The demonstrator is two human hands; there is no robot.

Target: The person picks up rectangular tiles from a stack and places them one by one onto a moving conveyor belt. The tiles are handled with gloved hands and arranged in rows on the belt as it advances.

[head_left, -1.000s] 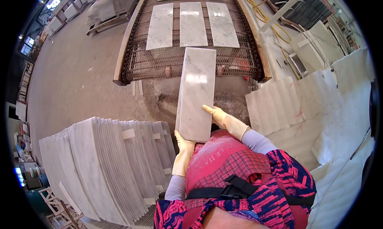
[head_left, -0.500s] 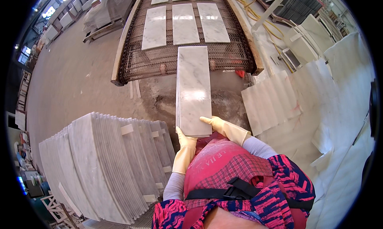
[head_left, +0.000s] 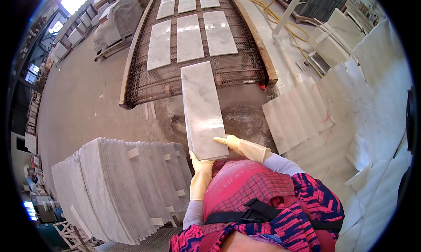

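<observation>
Between my two hands is a small stack of white-grey marble tiles (head_left: 202, 107), long and narrow, held flat in front of my body. The tiles lie slightly out of line, so an under edge shows along the left and near sides. My left hand (head_left: 202, 166), in a cream rubber glove, grips the near left corner with the thumb along the edge. Gloved the same way, my right hand (head_left: 228, 142) holds the near right edge, thumb on the top face; its other fingers are hidden. The stack's far end reaches the near end of a mesh conveyor (head_left: 144, 87).
Rows of similar marble tiles (head_left: 190, 38) lie on the conveyor between wooden side rails (head_left: 253, 41). A large pack of upright marble slabs (head_left: 118, 186) stands at my left. White foam sheeting (head_left: 298, 116) covers the right side. A yellow hose (head_left: 280, 18) lies beyond it.
The view has shifted, and the conveyor and slab pack sit differently in it. The held stack now appears tilted, its far end leaning left. Both hands keep their hold.
</observation>
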